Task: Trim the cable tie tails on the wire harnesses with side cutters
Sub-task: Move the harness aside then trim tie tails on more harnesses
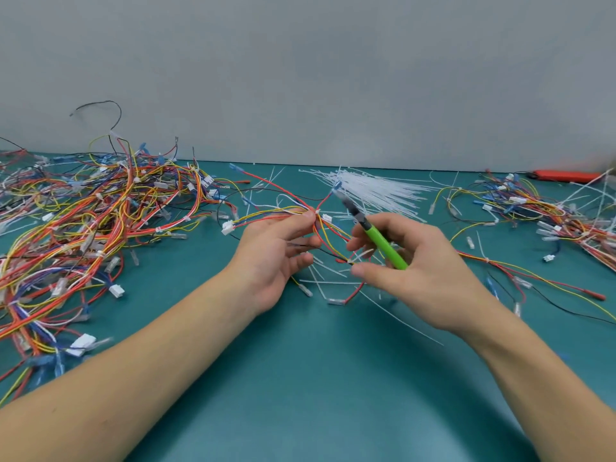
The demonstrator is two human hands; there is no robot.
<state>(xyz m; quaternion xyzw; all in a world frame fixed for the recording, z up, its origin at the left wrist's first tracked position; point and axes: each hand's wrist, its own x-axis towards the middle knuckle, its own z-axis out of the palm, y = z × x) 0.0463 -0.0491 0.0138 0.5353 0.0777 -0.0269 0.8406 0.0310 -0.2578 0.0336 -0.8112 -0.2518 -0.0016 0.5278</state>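
Harness wires (301,213), limp, light and likely springy, hang at centre pinched in my left hand (273,258) beside the tie (316,212) at its 1 o'clock, where I'd keep hold, my right hand (410,271) gripping green-handled cutters (370,228).

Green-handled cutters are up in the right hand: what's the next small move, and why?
Probably bring the cutters to the white tie that the left hand pinches on the harness. The cutter tip still points past it, toward the loose ties, clear of any tail.
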